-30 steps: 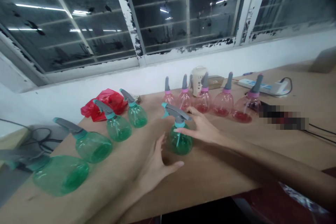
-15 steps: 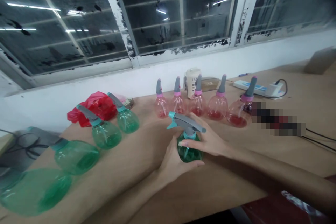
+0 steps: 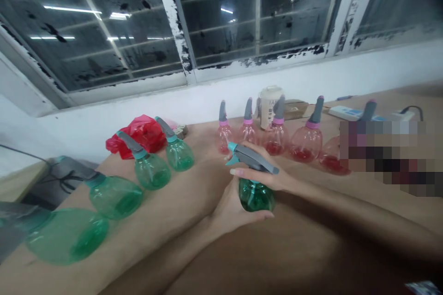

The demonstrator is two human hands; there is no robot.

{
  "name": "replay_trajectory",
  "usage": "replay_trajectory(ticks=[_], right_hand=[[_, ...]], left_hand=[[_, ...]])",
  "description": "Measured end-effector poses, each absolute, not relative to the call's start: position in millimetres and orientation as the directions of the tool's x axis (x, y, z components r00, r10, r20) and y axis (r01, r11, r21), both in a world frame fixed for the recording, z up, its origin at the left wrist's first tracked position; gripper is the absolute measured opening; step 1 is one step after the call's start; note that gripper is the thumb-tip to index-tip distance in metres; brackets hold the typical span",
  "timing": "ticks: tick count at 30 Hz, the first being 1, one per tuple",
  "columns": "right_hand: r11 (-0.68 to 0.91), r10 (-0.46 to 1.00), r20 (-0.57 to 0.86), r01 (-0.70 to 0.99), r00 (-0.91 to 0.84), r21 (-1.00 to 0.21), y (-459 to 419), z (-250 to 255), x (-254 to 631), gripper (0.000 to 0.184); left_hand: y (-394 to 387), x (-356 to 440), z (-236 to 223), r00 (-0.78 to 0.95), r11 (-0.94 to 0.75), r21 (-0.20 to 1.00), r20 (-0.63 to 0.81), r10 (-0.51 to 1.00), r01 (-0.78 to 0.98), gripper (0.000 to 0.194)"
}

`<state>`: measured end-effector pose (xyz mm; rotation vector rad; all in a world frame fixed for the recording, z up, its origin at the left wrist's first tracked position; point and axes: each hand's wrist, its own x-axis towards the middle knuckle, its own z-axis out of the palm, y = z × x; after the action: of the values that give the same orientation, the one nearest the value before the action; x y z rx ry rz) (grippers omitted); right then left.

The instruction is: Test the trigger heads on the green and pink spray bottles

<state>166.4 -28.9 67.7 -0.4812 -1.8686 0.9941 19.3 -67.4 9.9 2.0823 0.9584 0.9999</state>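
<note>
Clasping a green spray bottle (image 3: 255, 192) — left grip (image 3: 226, 209) around its body, right grip (image 3: 281, 179) around its neck — green liquid (image 3: 256, 203) inside.

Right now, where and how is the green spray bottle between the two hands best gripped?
Probably around the rounded body of the green spray bottle, the left hand from the left, below the teal trigger: it is upright and bulges under a narrower collar. The right hand can steady that collar from the right.

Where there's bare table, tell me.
Bare table lies between the row of green bottles and the left hand, continuing back toward the leftmost pink bottle. Crowded: the pink row by the cup, and the far green bottles by the red bag.
</note>
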Motion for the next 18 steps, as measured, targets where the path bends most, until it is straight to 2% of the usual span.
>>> replay_trajectory(ticks=[6,10,18], right_hand=[[0.531,0.684,0.530,-0.156,-0.501,-0.833,-28.8,63.9,168.5,0.038],[0.526,0.688,0.523,-0.151,-0.502,-0.837,-28.8,63.7,168.3,0.040],[0.540,0.707,0.539,-0.142,-0.458,-0.830,-36.4,67.1,168.0,0.034]], left_hand=[[-66.5,18.4,11.0,0.449,-0.510,0.793,0.342,0.825,0.333,0.095],[-66.2,19.3,14.5,0.467,-0.533,0.791,0.365,0.806,0.302,0.093],[-65.4,19.7,11.2,0.457,-0.528,0.801,0.372,0.808,0.282,0.093]])
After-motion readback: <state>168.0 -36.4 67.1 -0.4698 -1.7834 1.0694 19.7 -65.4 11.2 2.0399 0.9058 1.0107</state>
